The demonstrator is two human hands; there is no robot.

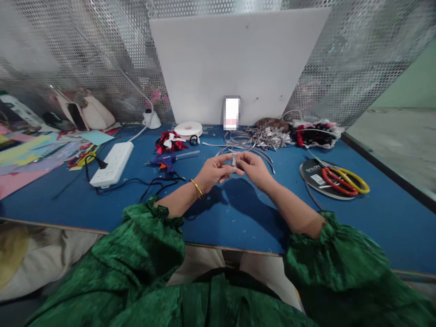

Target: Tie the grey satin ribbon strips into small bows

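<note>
Near the middle of the blue table, my left hand (pixel 214 172) pinches a short grey ribbon piece (pixel 234 159) between thumb and fingers. My right hand (pixel 254 168) meets it from the other side, its fingertips closed on the same piece. Both hands are raised a little over the table, and their shadows fall below. Behind them lie loose grey ribbon strips (pixel 238 140) and a pile of grey ribbon bows (pixel 270 137).
Scissors (pixel 344 181) rest on a black ribbon spool (pixel 315 175) at right. At left are a blue glue gun (pixel 165 162), its cable, a white power strip (pixel 114 164) and red-black bows (pixel 170 142). A phone (pixel 232 113) leans on a white board (pixel 238 59).
</note>
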